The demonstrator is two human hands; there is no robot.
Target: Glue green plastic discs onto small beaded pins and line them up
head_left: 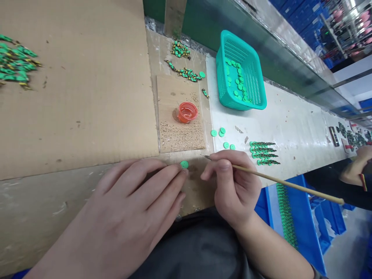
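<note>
My left hand [136,205] is closed, its fingertips pinching the edge of a small green disc [184,164] with tiny holes, just above the cardboard. A thin brush [279,180] with a pale wooden handle and a fine dark tip lies in my right hand [235,182], which is closed around it like a pen. The brush tip points left and stays apart from the disc. Beyond both hands, a small red cup [187,112] of clear liquid stands on a wet-spotted cardboard piece [174,143]. Several loose green discs [222,131] lie past my right hand.
A teal basket [247,97] holds several green discs. Small green-and-black figures lie in piles [188,73] at the back and in a heap [17,64] far left. Finished-looking rows [264,153] stand on the white surface at right. Blue bins [305,217] and another person's arm [356,166] are farther right.
</note>
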